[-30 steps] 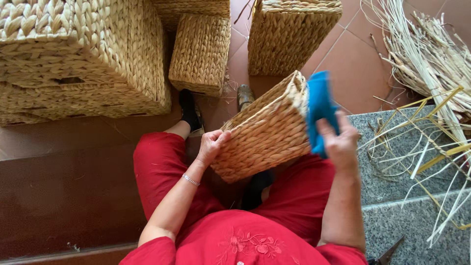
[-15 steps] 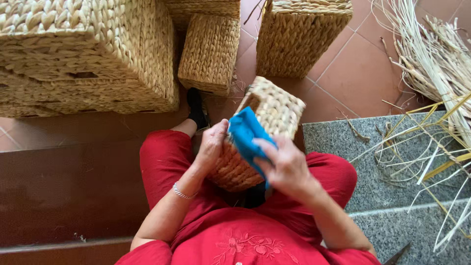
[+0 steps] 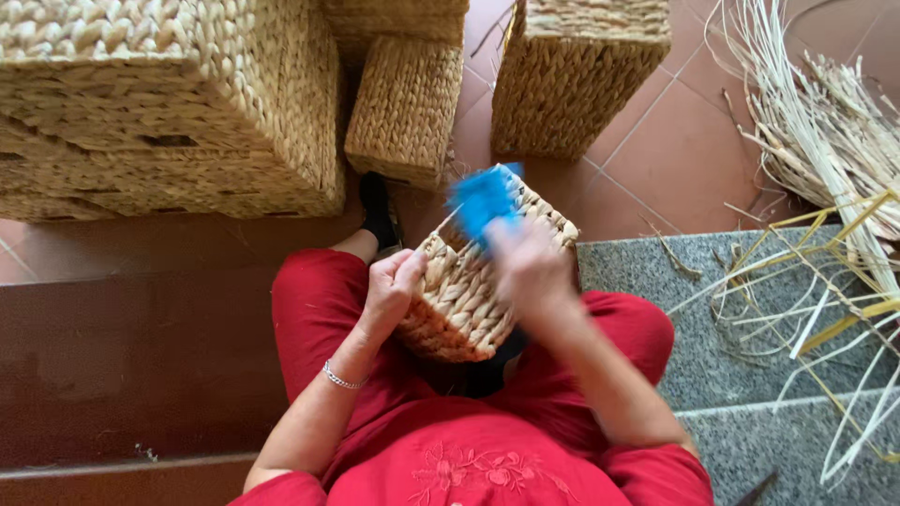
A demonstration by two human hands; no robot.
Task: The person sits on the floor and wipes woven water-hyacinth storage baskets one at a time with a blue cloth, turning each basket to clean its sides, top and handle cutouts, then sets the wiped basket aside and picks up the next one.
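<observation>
Left hand: the left hand (image 3: 394, 286) is curled tight on the near edge of a small woven basket (image 3: 469, 300) resting on the lap at mid-frame.
Right hand: the right hand (image 3: 530, 267), blurred, is closed on a blue brush (image 3: 483, 199) over the basket's upper side; whether the brush touches the weave cannot be told.
Basket: tilted on the red trousers (image 3: 319, 300), its far end pointing to the upper right of the frame.
Wrist: a thin bracelet (image 3: 342, 379) sits on the left wrist.
Upper left: a large woven box (image 3: 159, 103) stands on the tiled floor (image 3: 684, 159).
Upper middle: a narrow woven basket (image 3: 405, 108) stands just beyond a black shoe (image 3: 378, 211).
Upper right of middle: a tall woven basket (image 3: 577, 75) stands near the lap basket's far end, apart from it.
Right edge: a heap of pale straw (image 3: 825, 141) spreads over the tiles and onto the grey stone step (image 3: 637, 272).
In the way: the right forearm covers the basket's right side.
</observation>
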